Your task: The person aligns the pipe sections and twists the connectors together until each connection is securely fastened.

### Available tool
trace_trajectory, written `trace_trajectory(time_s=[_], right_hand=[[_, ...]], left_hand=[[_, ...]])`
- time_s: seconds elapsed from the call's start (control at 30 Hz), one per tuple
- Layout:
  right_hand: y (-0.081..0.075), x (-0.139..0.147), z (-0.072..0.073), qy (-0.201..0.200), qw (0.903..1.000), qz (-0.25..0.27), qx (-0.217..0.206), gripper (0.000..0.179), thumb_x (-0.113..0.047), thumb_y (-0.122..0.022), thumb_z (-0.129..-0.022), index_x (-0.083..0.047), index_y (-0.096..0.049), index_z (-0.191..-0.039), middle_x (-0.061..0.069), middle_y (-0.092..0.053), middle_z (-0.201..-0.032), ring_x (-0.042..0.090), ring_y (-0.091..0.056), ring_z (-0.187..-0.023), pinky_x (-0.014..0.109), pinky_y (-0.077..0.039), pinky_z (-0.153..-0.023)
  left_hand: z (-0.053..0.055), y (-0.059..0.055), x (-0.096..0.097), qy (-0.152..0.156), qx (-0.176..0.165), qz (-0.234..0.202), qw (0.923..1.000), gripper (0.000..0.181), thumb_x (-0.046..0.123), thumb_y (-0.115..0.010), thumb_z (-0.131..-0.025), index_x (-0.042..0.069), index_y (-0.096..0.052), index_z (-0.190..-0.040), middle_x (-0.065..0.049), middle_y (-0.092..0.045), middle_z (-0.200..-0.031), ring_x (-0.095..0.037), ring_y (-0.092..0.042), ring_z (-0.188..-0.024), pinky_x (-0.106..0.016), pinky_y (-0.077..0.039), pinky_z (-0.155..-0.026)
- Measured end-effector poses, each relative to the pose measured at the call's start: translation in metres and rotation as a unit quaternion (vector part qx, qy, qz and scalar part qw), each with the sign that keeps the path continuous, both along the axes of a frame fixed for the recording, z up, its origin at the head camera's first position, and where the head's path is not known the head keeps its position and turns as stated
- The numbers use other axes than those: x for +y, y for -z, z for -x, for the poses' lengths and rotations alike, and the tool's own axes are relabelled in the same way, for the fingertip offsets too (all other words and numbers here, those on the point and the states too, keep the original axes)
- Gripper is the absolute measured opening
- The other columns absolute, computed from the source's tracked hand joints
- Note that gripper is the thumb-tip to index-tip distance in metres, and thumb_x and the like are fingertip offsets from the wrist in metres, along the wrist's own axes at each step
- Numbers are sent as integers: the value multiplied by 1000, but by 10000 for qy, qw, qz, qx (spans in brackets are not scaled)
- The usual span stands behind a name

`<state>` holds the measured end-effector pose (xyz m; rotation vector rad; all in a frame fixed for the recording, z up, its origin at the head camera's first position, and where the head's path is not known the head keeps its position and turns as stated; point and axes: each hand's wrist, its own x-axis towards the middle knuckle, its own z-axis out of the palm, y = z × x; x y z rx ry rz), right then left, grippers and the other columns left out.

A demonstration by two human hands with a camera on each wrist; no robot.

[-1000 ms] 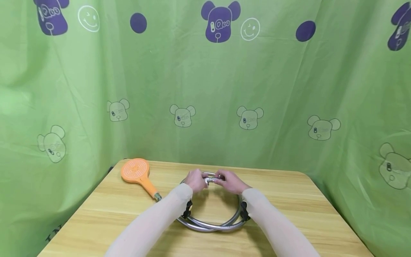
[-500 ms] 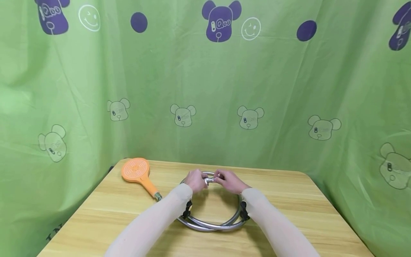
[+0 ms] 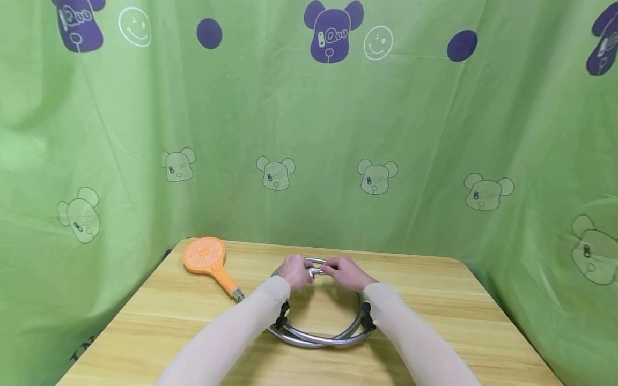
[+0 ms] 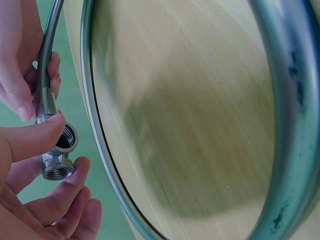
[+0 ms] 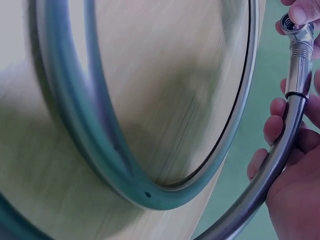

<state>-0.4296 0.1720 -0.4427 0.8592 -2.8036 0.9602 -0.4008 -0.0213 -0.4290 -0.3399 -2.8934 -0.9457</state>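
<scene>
My left hand (image 3: 294,272) pinches a small metal tee fitting (image 4: 59,162) between thumb and fingers. Two of its threaded openings face out in the left wrist view. My right hand (image 3: 348,273) curls round the end of a silver shower hose (image 5: 280,160), its fingers by the tapered metal nut (image 5: 298,75). Nut and fitting meet in line, with some thread showing between them in the right wrist view. The hose loops below both hands. Its other end joins an orange shower head (image 3: 205,255), which lies spray face up at the table's left.
The wooden table (image 3: 434,311) has rounded far corners. A green curtain (image 3: 318,118) printed with bears hangs behind it and along both sides. Black straps sit at both wrists, close to the hose loop.
The right hand's fingers shift slightly along and around the hose end. The left hand, the fitting and the shower head stay in place.
</scene>
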Motion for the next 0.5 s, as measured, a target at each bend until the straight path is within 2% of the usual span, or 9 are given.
trace_trajectory(time_s=[0.13,0.27,0.37,0.5], right_hand=[[0,1,0,-27,9998,10,-198,20,-24,-66,-95,-6,-74,-99,3,-65,-79,12,-51,-67,27,-44,-61],[1,2,1,-70,9997,124,-214,15,-21,-69,-93,-8,-69,-100,1,-65,-84,13,-55,-73,28,-47,-67],[2,2,1,-131,9995,250,-139,10,-18,-70,-93,-11,-65,-99,3,-66,-87,14,-57,-78,30,-48,-71],[2,2,2,-176,9997,152,58,7,-18,-69,-94,-12,-67,-95,2,-66,-85,12,-56,-76,28,-48,-70]], left_hand=[[-1,-1,0,-5,2,1,10000,23,10,-83,-75,20,-80,-95,2,-70,-85,-17,-57,-77,-32,-46,-68],[-1,-2,0,-31,-106,-115,9999,23,9,-82,-76,19,-79,-96,1,-69,-82,-17,-56,-74,-32,-45,-66],[-1,-2,0,-29,-129,-174,9998,22,8,-82,-76,18,-79,-95,1,-68,-80,-18,-56,-72,-33,-44,-64],[-2,-2,0,-19,-33,-135,9999,22,8,-82,-75,18,-79,-94,1,-69,-80,-17,-56,-73,-32,-44,-65]])
